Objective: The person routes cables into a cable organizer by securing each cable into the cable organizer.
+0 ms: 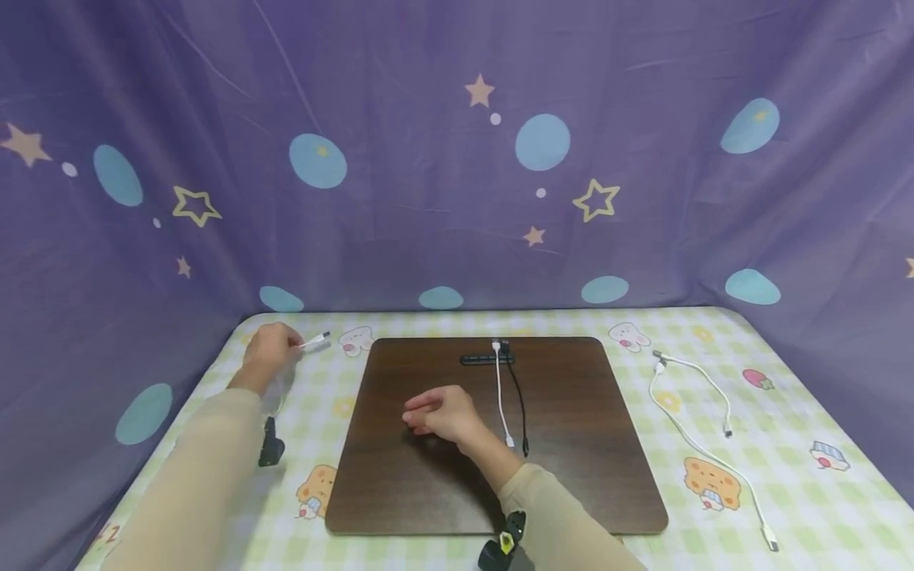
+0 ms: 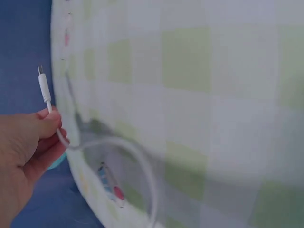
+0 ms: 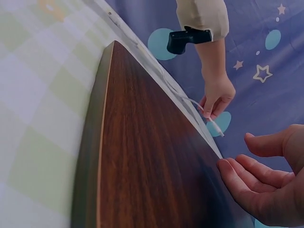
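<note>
The left hand (image 1: 270,349) is pinching a white cable (image 1: 314,342) just behind its plug, at the left of the head view, above the checked cloth (image 1: 714,381) near its far left corner. In the head view the short free end is running nearly level, rising slightly, with the plug pointing to the right, toward the middle of the frame. In the left wrist view the same plug (image 2: 43,85) is standing almost upright at the left of the frame, its metal tip pointing up, while the rest of the cable is curving down and to the right over the cloth. The thumb and fingers (image 2: 45,124) are closing together on the cord.

The right hand (image 1: 443,414) is hovering or resting on the dark board (image 1: 571,444) at the centre, palm turned inward, fingers loosely curled and holding nothing.

A black clip strip (image 1: 487,359) is sitting at the top edge of the board, with a white lead (image 1: 502,396) and a black lead (image 1: 520,404) hanging from it toward the bottom of the frame. Two more white leads (image 1: 703,444) are lying on the cloth at the right, well apart from both hands.
</note>
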Demonstrator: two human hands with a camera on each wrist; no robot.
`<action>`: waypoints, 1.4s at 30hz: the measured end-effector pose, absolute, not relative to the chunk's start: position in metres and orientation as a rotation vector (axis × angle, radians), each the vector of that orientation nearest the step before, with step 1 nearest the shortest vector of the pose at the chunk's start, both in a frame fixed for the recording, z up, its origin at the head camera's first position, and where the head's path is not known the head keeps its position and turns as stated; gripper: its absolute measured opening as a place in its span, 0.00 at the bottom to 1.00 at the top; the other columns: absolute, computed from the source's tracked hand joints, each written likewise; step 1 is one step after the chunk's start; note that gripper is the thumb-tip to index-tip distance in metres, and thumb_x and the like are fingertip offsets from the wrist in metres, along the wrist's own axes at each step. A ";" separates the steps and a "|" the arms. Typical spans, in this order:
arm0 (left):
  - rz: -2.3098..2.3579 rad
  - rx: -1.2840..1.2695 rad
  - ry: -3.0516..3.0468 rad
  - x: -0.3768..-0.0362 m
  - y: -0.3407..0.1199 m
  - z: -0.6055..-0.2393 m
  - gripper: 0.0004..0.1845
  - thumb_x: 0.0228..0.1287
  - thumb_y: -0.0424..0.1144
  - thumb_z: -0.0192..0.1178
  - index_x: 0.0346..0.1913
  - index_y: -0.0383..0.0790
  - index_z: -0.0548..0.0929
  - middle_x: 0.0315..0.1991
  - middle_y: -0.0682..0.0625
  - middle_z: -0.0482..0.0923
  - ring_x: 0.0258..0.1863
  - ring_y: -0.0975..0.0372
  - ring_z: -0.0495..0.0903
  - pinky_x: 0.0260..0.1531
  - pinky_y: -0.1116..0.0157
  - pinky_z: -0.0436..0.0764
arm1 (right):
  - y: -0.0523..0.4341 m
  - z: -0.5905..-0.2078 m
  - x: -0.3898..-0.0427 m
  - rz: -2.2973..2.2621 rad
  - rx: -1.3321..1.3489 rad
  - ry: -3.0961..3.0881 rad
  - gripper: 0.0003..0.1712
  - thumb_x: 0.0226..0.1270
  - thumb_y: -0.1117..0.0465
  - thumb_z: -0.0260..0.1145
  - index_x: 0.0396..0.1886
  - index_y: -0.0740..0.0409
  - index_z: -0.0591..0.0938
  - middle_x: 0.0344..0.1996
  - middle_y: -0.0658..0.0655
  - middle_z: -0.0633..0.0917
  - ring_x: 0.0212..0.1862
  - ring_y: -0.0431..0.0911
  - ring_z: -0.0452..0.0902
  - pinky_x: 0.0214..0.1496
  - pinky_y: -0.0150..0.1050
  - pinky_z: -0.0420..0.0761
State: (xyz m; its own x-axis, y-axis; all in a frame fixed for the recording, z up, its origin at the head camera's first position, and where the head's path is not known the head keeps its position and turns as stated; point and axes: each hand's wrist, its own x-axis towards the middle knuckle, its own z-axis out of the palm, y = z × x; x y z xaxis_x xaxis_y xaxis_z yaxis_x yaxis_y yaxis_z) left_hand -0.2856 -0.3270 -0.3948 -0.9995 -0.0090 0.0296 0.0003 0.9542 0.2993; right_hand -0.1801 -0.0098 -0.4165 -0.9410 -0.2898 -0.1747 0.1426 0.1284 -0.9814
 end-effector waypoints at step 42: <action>-1.649 0.114 -2.920 -0.267 -0.183 -0.318 0.18 0.58 0.29 0.65 0.50 0.21 0.80 0.22 0.52 0.84 0.20 0.69 0.82 0.29 0.72 0.86 | -0.012 -0.413 -0.186 -2.268 -0.107 1.920 0.15 0.59 0.73 0.67 0.45 0.77 0.81 0.35 0.69 0.88 0.31 0.38 0.85 0.42 0.39 0.88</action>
State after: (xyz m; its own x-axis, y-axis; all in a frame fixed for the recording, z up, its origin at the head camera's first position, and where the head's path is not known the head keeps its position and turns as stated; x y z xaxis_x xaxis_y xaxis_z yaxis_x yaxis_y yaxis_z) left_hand -0.2671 -0.1828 -0.3176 -0.9749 0.0462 -0.2177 -0.1626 0.5201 0.8385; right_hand -0.1860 -0.0123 -0.4134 -0.9833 -0.1739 -0.0538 0.0818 -0.1581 -0.9840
